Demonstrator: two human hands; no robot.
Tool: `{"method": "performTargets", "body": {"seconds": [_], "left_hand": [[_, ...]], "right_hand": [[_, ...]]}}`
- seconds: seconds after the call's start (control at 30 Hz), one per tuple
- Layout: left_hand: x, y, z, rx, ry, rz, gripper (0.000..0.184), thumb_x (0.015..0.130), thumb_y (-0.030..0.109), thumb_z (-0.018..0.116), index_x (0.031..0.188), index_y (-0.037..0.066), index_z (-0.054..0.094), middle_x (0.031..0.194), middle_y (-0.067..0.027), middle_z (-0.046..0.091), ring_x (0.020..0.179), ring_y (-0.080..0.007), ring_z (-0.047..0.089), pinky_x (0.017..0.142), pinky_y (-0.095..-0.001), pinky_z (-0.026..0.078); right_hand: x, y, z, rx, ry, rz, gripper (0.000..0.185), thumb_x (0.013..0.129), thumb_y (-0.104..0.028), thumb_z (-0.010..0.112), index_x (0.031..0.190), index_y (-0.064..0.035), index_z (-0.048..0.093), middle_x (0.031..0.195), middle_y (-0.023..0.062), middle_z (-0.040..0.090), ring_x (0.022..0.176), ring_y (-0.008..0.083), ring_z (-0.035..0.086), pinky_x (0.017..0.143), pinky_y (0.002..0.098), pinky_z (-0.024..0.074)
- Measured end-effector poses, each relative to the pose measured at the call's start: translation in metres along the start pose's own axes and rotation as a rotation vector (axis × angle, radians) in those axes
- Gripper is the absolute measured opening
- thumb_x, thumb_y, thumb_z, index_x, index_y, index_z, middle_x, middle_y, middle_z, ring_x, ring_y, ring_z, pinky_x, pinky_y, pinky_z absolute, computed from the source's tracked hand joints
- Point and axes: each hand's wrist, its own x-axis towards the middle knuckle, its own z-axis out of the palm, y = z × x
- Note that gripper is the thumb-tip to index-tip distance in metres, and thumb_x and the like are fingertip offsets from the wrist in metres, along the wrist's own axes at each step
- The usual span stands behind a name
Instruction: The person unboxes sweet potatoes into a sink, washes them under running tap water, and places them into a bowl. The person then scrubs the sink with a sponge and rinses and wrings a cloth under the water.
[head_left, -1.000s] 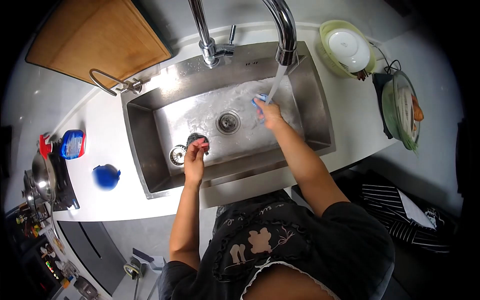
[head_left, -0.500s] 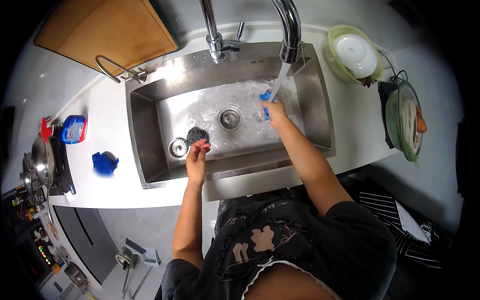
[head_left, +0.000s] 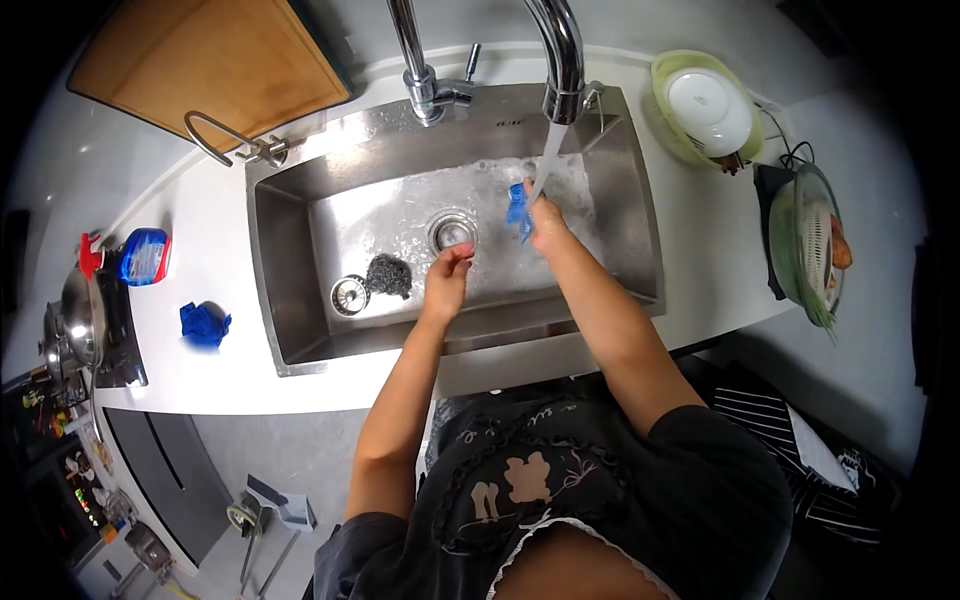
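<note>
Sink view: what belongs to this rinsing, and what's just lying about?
In use:
running faucet
blue item in the right hand
sink

Apparently just lying about:
dark scrubber, metal strainer
blue bundle, spray bottle
cutting board

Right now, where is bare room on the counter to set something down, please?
The counter looks bare between the sink and the glass bowl, and between the sink and the crumpled blue item at left. Inside the sink, it is crowded at left front, with strainer and scrubber, and at right, with running water and right hand.
</note>
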Motion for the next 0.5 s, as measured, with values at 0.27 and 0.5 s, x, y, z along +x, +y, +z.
{"method": "performTargets", "body": {"seconds": [0.27,0.5], "left_hand": [[0.059,0.008,0.085,0.159,-0.047,0.152,0.043,0.089,0.017,0.038,0.127,-0.001,0.036,0.134,-0.0196,0.031,0.126,-0.0288,0.027,0.104,-0.0312,0.021],[0.085,0.018,0.091,-0.168,-0.081,-0.017,0.051,0.093,0.035,0.031,0.130,0.000,0.033,0.127,-0.0172,0.043,0.116,-0.0227,0.042,0.097,-0.0294,0.030]], "right_hand": [[-0.012,0.006,-0.018,0.209,-0.197,0.133,0.024,0.085,-0.024,0.052,0.102,-0.0075,0.054,0.092,0.0048,0.057,0.084,0.0189,0.056,0.074,0.0317,0.0458],[-0.069,-0.004,-0.027,0.276,-0.182,0.147,0.030,0.085,-0.021,0.054,0.107,-0.0007,0.051,0.102,0.0091,0.057,0.092,0.0203,0.056,0.078,0.0339,0.0459]]}}
